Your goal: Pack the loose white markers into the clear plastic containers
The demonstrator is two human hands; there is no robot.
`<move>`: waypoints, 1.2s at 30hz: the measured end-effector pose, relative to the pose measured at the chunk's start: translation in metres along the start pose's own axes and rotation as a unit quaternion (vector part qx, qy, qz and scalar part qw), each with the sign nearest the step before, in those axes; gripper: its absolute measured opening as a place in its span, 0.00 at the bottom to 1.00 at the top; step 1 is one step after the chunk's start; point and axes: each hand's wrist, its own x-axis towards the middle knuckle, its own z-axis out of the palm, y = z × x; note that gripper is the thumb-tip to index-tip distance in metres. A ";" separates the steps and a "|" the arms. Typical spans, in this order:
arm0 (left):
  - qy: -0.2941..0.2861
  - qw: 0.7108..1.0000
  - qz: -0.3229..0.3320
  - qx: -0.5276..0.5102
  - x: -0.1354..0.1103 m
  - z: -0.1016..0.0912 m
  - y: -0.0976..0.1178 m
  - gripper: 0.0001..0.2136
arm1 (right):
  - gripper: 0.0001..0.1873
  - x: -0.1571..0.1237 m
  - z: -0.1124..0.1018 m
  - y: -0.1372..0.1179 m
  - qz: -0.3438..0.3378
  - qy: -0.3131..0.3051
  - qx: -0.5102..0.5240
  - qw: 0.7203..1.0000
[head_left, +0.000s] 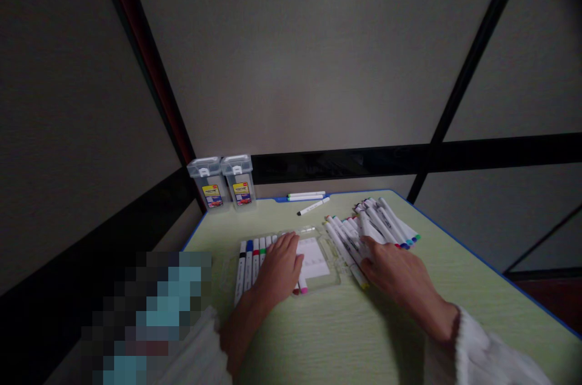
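A shallow clear plastic case (334,281) lies on the table, with a row of white markers (248,267) in its left part. Across these markers rests my left hand (279,267), palm down, fingers stretched out. A pink-ended marker (303,283) shows beside its thumb. My right hand (393,267) is at the near edge of a loose pile of white markers (384,221). Its thumb and index finger close around a white marker (369,228) there; part of the grip is hidden. The pile's ends show several colours.
Two clear lidded boxes (239,185) with yellow labels stand at the back left. A single marker (313,207) lies behind the case, near several markers on a blue holder (282,199). The pale table (327,336) has a blue edge, with panelled walls behind.
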 end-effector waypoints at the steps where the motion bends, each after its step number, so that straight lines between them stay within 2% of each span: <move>1: 0.001 1.000 0.000 0.000 0.000 0.000 0.000 0.18 | 0.16 0.000 0.000 0.000 -0.003 0.001 -0.001 1.000; 6: 0.002 1.000 0.000 0.000 0.001 0.000 0.000 0.18 | 0.16 0.000 0.003 0.000 -0.020 0.027 0.002 0.999; 13: 0.014 1.000 0.006 -0.003 0.001 0.001 -0.001 0.17 | 0.12 -0.003 0.004 -0.010 -0.088 0.066 0.020 0.994; 16: 0.014 1.000 0.004 -0.003 0.000 0.000 -0.001 0.17 | 0.10 -0.007 0.001 -0.018 -0.140 0.077 0.065 0.985; 20: 0.019 1.000 0.007 0.000 0.000 0.000 0.000 0.16 | 0.07 -0.014 -0.002 -0.029 -0.268 0.066 0.138 0.951; 23: 0.017 1.000 0.007 0.001 0.001 0.001 0.000 0.17 | 0.08 -0.018 -0.003 -0.035 -0.314 0.055 0.147 0.936; 36: 0.026 0.999 -0.018 -0.008 0.001 -0.001 0.001 0.20 | 0.10 -0.019 0.000 -0.038 -0.331 0.032 0.126 0.935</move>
